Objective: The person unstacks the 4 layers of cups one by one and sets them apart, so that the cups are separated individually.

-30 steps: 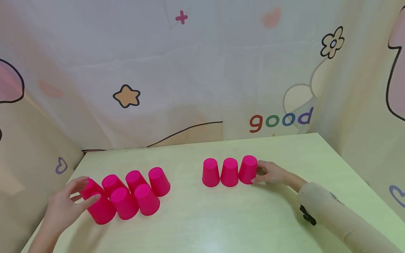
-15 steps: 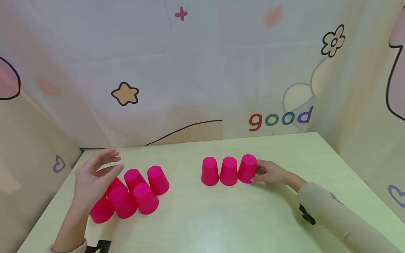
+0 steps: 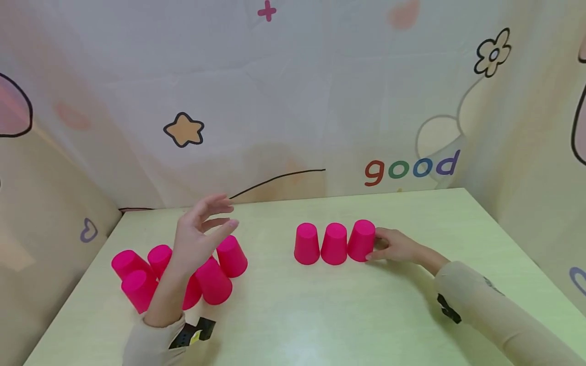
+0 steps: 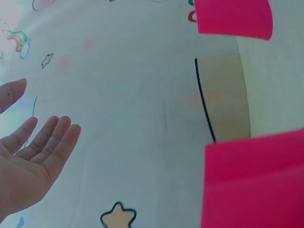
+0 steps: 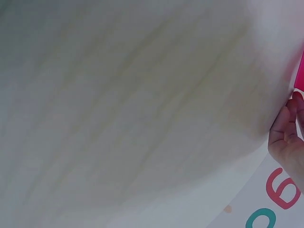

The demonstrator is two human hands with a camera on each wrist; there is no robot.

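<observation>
Three upside-down pink cups stand in a row right of the middle in the head view: a left one (image 3: pixel 306 245), a middle one (image 3: pixel 334 245) and a right one (image 3: pixel 361 242). My right hand (image 3: pixel 397 247) holds the right cup at its side, thumb at the front near the base; the right wrist view catches only an edge of pink (image 5: pixel 300 76) at the fingertips. My left hand (image 3: pixel 201 239) is raised above a cluster of several more pink cups (image 3: pixel 214 282), fingers spread apart and holding nothing. Hand and forearm hide part of that cluster.
The pale table (image 3: pixel 311 315) ends at a cloth backdrop (image 3: pixel 293 101) printed with a star (image 3: pixel 184 129) and the word good (image 3: pixel 412 168). Similar cloth hangs at both sides. A dark strap (image 3: pixel 192 333) sits on my left sleeve.
My left hand has moved away from the cluster's left end, up and to the right across it. My right hand stays at the right cup. The head view has shifted slightly.
</observation>
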